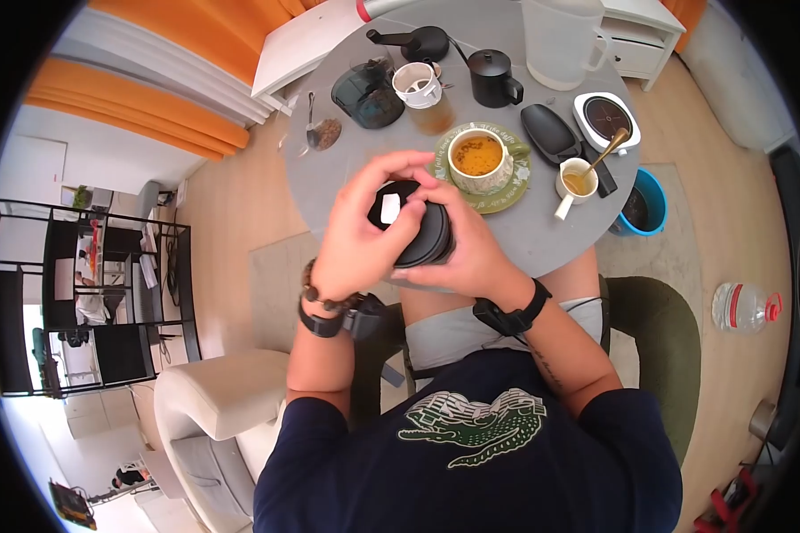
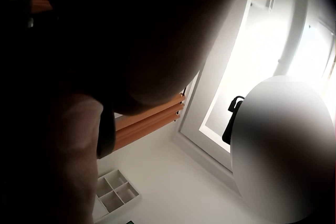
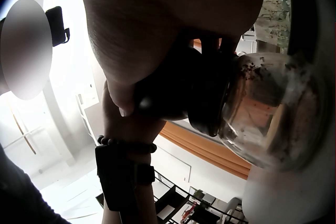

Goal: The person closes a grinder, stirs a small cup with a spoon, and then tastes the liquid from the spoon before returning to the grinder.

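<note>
Close to the near edge of the table, both hands hold a round glass jar with a black lid [image 1: 428, 243]. My left hand [image 1: 364, 213] curls over the lid from the left, its thumb across the top beside a small white patch. From the right, my right hand [image 1: 464, 238] wraps the side, its fingers meeting the left ones. In the right wrist view the clear glass of the jar [image 3: 262, 113] shows dark bits clinging inside. The left wrist view is mostly a dark, underexposed hand. Just beyond the hands stands a patterned cup [image 1: 482, 182] of amber liquid on a green saucer [image 1: 517, 194].
Right of the cup are a small white jug [image 1: 568, 188] with a gold spoon, a black dish [image 1: 549, 133] and a white hot plate [image 1: 628, 106]. Behind stand a black pot [image 1: 491, 78], a large pitcher [image 1: 556, 44] and a dark clear container [image 1: 364, 99]. A blue bucket [image 1: 656, 200] is beside the table.
</note>
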The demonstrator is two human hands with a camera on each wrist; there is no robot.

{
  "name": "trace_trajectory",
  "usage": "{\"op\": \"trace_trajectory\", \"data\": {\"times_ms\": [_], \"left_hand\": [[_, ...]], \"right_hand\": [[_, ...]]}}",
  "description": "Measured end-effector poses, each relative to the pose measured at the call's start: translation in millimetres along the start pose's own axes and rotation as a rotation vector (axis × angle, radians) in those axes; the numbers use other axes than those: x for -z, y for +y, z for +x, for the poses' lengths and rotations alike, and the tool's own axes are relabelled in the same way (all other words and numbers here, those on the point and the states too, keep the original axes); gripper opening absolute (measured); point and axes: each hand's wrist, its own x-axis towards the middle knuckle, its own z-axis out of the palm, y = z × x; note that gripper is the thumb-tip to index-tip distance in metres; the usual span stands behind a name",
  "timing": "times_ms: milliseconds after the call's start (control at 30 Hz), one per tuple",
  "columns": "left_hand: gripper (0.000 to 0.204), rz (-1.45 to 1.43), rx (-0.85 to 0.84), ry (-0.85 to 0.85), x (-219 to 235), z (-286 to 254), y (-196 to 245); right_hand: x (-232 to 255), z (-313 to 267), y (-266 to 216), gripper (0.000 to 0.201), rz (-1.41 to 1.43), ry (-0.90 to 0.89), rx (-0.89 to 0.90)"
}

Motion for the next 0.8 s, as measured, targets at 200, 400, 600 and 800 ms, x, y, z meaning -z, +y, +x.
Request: {"op": "trace_trajectory", "data": {"times_ms": [200,400,600,800], "left_hand": [[0.068,-0.366,-0.013,-0.281,36.1,-2.5,-28.5],[0.076,-0.533,-0.005,-0.273,44.5,-9.5,-50.1],[0.077,-0.55,-0.019,-0.203,40.3,-13.2,-58.8],[0.072,-0.458,-0.082,-0.014,25.7,-26.5,-55.2]], "right_hand": [[-5.1,1.8,2.2,0.086,0.006,0.033,0.043],[-4.2,1.0,4.8,0.087,0.005,0.022,0.042],[-4.9,-0.3,6.5,0.087,-0.003,0.012,0.032],[-4.8,-1.3,7.3,0.089,-0.007,0.006,0.037]]}}
